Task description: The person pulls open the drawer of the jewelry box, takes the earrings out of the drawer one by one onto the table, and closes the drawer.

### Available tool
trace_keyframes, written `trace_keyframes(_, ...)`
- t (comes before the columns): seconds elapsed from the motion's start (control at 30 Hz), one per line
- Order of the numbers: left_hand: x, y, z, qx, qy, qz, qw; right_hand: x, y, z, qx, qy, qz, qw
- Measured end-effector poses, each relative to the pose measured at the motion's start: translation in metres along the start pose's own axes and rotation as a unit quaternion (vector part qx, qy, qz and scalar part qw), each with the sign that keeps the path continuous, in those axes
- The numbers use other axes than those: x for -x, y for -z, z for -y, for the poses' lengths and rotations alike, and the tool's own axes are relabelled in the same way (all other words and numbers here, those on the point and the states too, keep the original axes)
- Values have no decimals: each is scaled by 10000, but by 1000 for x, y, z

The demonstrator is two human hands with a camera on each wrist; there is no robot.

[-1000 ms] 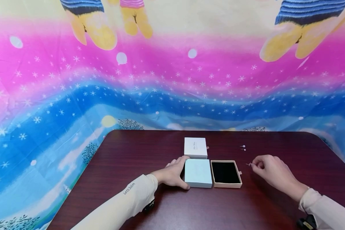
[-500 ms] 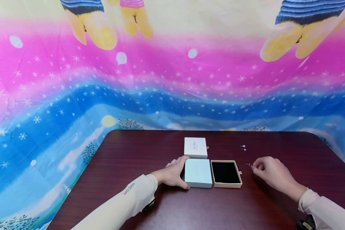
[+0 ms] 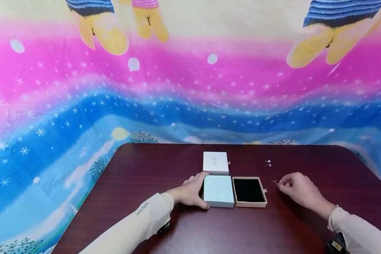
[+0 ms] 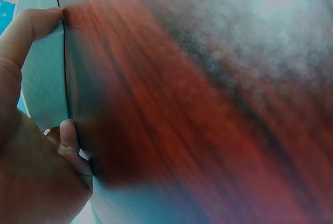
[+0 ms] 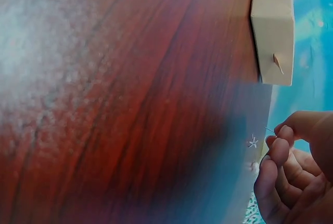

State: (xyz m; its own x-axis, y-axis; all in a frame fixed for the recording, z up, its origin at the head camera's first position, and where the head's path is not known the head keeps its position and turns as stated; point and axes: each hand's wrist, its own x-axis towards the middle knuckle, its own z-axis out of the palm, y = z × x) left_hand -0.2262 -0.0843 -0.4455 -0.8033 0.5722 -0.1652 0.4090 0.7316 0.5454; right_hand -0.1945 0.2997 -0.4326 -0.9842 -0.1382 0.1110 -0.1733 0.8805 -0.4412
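Observation:
My left hand holds the pale mint-green lid-like box at its left side, thumb by the near corner and fingers by the far corner. In the left wrist view the thumb lies against the side of that box. To its right is an open tan box tray with a black pad. My right hand pinches a tiny earring, whose thin pin sticks out from the fingertips. Just beyond the fingertips, a small star-shaped earring shows in the right wrist view.
A white box with print on top stands behind the mint-green one. Two pearl stud earrings lie on the dark red wooden table, behind the right hand. A patterned cloth hangs at the table's far edge.
My right hand has dipped very slightly at the same spot, still pinching. The left hand and the boxes have stayed where they were.

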Motion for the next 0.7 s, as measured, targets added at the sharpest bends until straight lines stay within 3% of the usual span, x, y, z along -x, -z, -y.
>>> trace_keyframes(0.7, 0, 0, 0, -58, -25, 10, 10000, -4, -3, -7, -810, -556, 644, 9931)
